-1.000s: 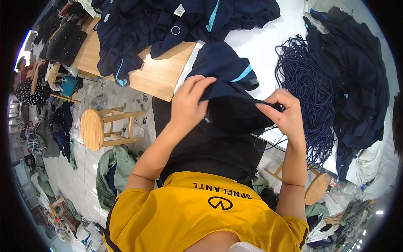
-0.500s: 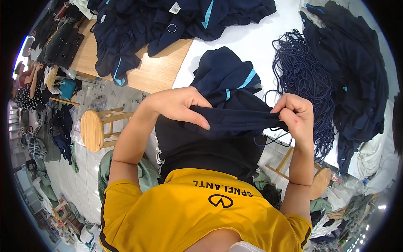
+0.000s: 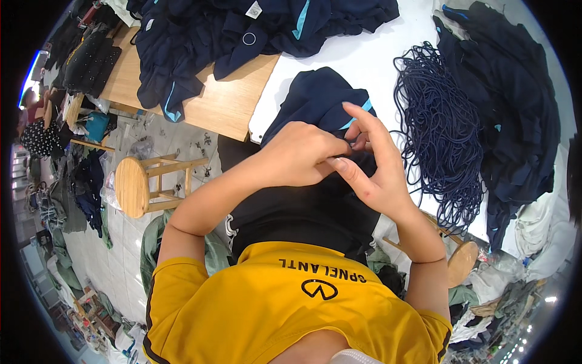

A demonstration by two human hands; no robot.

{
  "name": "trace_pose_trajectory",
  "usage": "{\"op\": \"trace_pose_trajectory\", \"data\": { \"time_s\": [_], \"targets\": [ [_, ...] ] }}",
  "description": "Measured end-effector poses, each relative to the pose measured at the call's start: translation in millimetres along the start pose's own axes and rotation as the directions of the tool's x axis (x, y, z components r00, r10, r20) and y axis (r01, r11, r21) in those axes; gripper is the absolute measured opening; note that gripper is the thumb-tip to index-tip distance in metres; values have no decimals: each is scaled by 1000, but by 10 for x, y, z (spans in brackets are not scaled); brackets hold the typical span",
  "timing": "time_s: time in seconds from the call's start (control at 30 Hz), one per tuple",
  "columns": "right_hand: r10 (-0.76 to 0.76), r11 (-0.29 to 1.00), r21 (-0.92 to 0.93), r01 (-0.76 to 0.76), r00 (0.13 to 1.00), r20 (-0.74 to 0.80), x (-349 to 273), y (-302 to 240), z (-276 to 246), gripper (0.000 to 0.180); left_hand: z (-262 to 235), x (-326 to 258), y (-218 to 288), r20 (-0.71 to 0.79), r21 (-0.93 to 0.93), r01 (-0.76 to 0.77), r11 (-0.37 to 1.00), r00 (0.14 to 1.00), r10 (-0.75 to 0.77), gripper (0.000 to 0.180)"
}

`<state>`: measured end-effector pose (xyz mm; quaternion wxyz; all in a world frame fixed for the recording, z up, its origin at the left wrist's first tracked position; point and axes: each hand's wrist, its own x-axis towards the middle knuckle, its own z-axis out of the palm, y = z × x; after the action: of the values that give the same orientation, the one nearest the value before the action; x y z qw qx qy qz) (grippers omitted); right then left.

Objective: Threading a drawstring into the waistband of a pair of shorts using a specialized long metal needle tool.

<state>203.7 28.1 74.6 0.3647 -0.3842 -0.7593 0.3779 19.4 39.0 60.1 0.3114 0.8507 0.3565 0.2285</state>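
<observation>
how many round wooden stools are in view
2: one stool is on the left, below the wooden tabletop; the other stool is at lower right, partly behind the right arm. More may be hidden in the clutter.

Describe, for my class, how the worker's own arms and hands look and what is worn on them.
The left hand and right hand are bare: no gloves, rings or wristbands show. Both forearms are uncovered. The short, mustard-yellow sleeves end above the elbows, and a dark stripe runs along the outer side of each.
</observation>
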Motion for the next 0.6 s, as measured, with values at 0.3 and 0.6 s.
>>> {"op": "trace_pose_trajectory", "data": {
  "time_s": [0.3,0.6],
  "targets": [
    [278,925,239,-296,955,106,15,237,-493,41,-174,-104,-249,-280,369,-168,914,918,282,17],
    [239,971,-63,-233,962,133,-243,160,-636,12,-517,-261,-769,-84,448,-264,854,939,334,18]
  ]
}}
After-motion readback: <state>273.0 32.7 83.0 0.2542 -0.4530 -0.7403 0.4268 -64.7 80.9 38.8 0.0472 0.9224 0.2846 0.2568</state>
